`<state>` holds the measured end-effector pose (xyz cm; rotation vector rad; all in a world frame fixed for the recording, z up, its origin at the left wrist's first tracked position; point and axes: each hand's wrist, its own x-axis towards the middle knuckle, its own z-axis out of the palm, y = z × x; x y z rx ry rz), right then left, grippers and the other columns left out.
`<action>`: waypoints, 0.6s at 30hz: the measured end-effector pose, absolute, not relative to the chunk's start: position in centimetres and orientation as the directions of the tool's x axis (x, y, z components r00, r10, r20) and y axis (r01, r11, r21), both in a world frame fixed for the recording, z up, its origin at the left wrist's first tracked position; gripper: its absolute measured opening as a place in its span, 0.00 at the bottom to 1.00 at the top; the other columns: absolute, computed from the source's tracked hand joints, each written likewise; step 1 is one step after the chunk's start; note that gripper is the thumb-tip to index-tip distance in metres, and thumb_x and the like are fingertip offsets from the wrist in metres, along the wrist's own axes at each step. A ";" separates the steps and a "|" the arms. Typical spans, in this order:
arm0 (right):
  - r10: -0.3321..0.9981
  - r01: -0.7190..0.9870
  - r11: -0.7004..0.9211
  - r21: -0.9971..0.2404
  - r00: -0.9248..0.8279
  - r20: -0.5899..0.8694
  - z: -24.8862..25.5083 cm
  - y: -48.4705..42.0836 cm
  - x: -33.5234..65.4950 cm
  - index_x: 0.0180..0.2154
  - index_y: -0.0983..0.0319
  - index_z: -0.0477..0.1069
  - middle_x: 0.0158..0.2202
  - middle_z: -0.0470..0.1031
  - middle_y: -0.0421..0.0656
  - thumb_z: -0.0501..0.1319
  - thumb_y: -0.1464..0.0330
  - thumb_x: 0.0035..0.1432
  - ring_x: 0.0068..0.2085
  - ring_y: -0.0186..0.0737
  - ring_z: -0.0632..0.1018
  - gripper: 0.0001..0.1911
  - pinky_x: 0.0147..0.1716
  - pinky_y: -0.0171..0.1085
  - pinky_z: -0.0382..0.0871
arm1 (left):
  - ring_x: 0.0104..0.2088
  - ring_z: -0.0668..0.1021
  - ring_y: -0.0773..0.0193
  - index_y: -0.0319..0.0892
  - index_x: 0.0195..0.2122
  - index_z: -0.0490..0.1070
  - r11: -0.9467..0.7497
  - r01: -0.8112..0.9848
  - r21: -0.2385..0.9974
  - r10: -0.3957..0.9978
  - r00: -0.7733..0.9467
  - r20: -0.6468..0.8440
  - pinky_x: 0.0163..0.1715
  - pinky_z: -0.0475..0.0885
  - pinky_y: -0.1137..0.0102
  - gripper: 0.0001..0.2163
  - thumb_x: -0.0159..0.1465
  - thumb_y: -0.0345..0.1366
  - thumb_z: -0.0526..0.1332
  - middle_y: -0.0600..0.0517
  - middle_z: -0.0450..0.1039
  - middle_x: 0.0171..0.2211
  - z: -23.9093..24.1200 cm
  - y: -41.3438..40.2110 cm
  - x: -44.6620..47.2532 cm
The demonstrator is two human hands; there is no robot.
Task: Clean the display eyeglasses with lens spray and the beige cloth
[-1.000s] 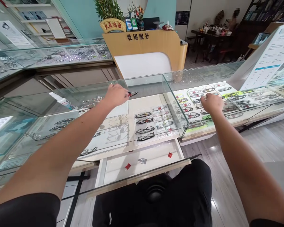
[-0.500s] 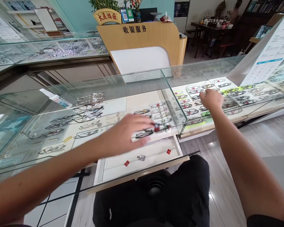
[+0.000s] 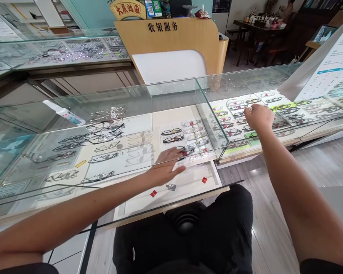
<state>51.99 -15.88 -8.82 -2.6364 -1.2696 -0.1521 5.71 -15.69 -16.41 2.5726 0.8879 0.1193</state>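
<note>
My left hand point(image 3: 167, 165) reaches into the glass display case, palm down. Its fingers are stretched out and the thumb stands apart. The fingertips are at a dark pair of eyeglasses point(image 3: 186, 153) with a red tag, partly hidden and blurred; whether they touch cannot be told. More eyeglasses point(image 3: 173, 139) lie in a row just behind. My right hand point(image 3: 260, 117) is closed at the glass top of the right-hand case, its fingers curled. A small pale, shiny bit shows at its fingertips, too small to name.
An open drawer point(image 3: 140, 205) holding red tags point(image 3: 204, 180) and a grey tag point(image 3: 171, 187) lies before my knees. A white bottle point(image 3: 70, 115) stands on the glass at left. A folded paper sign point(image 3: 326, 72) stands at right. Behind is a wooden counter point(image 3: 171, 40).
My left hand has moved slightly right and down, its fingers now seen through the glass at the tagged eyeglasses. The right hand stays closed in nearly the same spot. The view has tilted down slightly.
</note>
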 end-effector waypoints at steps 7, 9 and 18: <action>0.753 0.777 -0.614 -0.136 0.629 0.194 -9.0 -15.7 52.1 0.43 0.61 0.80 0.42 0.84 0.60 0.54 0.55 0.71 0.46 0.63 0.83 0.21 0.42 0.49 0.72 | 0.83 0.52 0.33 0.35 0.79 0.61 -0.628 0.771 0.106 0.776 0.610 0.159 0.76 0.49 0.42 0.39 0.78 0.58 0.47 0.35 0.55 0.82 -23.0 -6.4 6.5; 0.750 0.774 -0.619 -0.132 0.633 0.191 -9.0 -15.7 52.1 0.44 0.61 0.80 0.43 0.84 0.60 0.54 0.55 0.72 0.47 0.63 0.82 0.21 0.42 0.49 0.72 | 0.83 0.50 0.33 0.33 0.80 0.60 -0.588 0.804 0.088 0.804 0.569 0.171 0.76 0.48 0.42 0.39 0.78 0.58 0.45 0.35 0.53 0.82 -24.0 -4.7 6.8; 0.747 0.768 -0.624 -0.145 0.641 0.176 -9.0 -15.8 51.9 0.44 0.62 0.79 0.43 0.83 0.61 0.54 0.55 0.73 0.48 0.66 0.82 0.21 0.46 0.52 0.72 | 0.82 0.51 0.33 0.35 0.76 0.66 -0.506 0.854 0.121 0.861 0.493 0.128 0.74 0.47 0.40 0.37 0.78 0.57 0.45 0.33 0.59 0.80 -25.8 1.0 9.4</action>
